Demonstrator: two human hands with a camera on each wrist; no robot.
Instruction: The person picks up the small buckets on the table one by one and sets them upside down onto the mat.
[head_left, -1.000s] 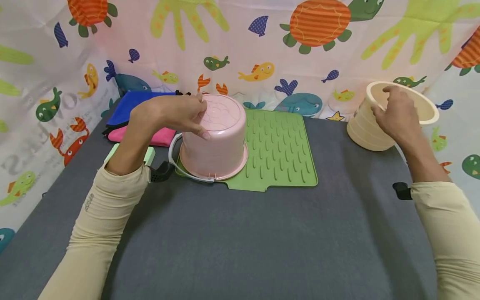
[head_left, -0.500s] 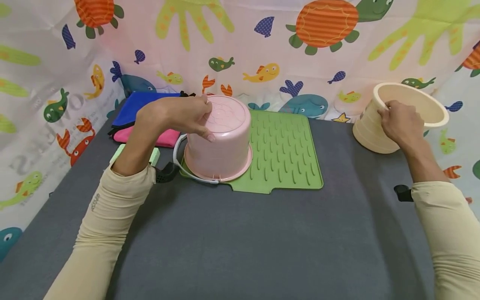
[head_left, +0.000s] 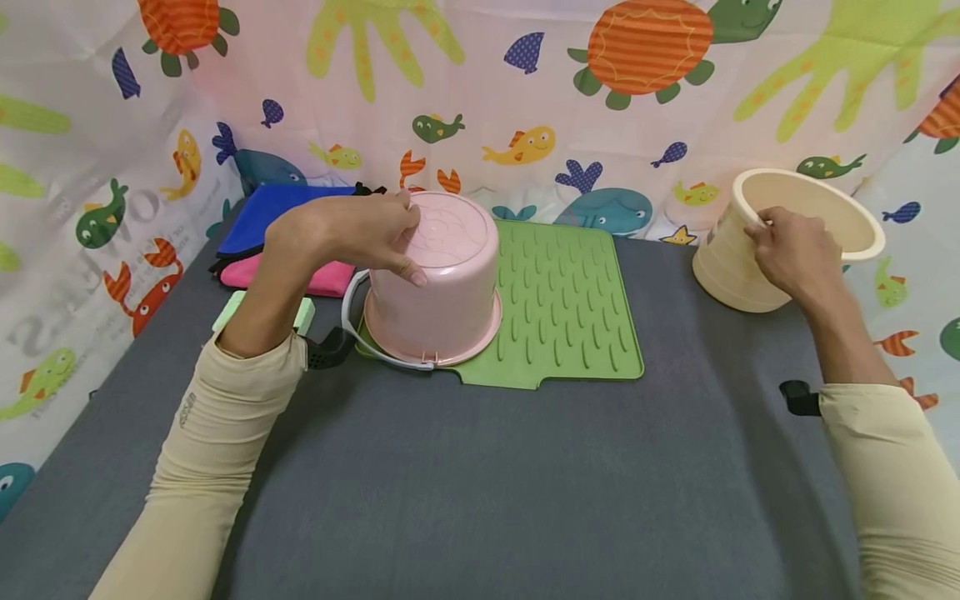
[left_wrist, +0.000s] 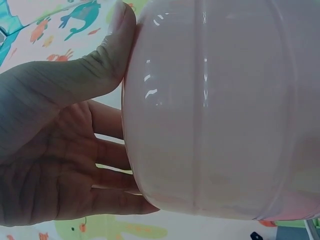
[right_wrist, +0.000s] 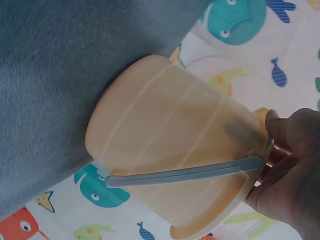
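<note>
A pink bucket [head_left: 433, 292] stands upside down on the left part of a green ridged mat [head_left: 564, 308]. Its pale grey handle [head_left: 351, 321] lies round the lower left side. My left hand [head_left: 352, 233] grips the bucket near its upturned base; in the left wrist view the thumb [left_wrist: 117, 47] presses one side and the fingers reach round toward the other. At the back right, a cream bucket [head_left: 738, 262] sits mouth up, tilted a little. My right hand [head_left: 798, 254] holds its rim, thumb outside and fingers partly hidden. The right wrist view shows its grey handle [right_wrist: 185, 172] hanging down.
Folded blue cloth [head_left: 277, 212] and pink cloth [head_left: 333, 277] lie at the back left, partly behind my left arm. Near that forearm is a pale green block [head_left: 303, 315]. A printed curtain [head_left: 480, 92] rises behind the dark grey tabletop [head_left: 510, 483].
My right hand has gone from reaching over the cream bucket's mouth to gripping its rim. The cream bucket has shifted slightly toward me. My left hand stays on the pink bucket.
</note>
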